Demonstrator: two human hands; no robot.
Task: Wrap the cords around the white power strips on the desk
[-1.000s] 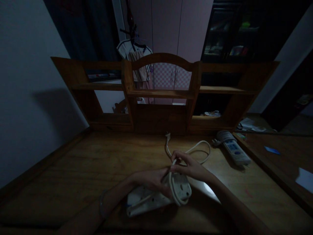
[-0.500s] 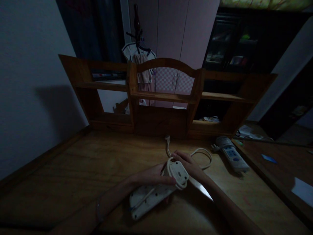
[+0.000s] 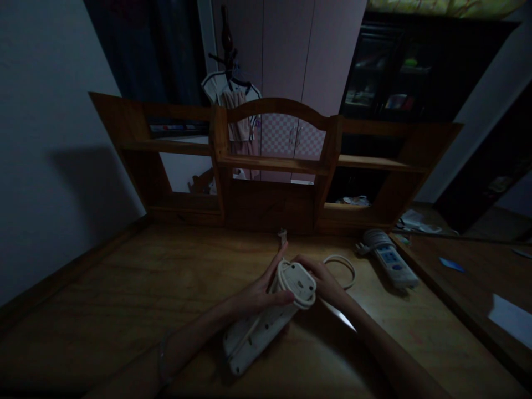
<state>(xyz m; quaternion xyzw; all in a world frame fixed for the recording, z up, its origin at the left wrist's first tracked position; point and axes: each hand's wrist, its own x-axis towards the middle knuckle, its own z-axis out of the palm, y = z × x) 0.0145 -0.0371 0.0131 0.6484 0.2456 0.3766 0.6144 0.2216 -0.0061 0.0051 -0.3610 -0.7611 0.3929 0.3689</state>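
Centrally, a white power strip (image 3: 260,335) lies bottom side up in the person's grasp, slanting above the wooden surface (image 3: 187,266), its far end raised toward the shelf unit (image 3: 272,162). The left hand (image 3: 253,296) holds it from the left: the thumb presses across the wound cord (image 3: 306,304) near the far end, while the forefinger stretches forward along the side, so the fingers are spread only as wide as the strip between them. The right hand (image 3: 324,280) bends around the far end from the right; its fingertips are hidden behind the strip, and I cannot tell how tightly they close or on what. Cord loops round that end, and a loose curl rests on the surface just beyond the right wrist. A plug (image 3: 283,238) lies just past the left forefinger, near the shelf's base. Well to the right, another power strip (image 3: 394,267) lies face up, its grey cable (image 3: 376,239) coiled at the far end.
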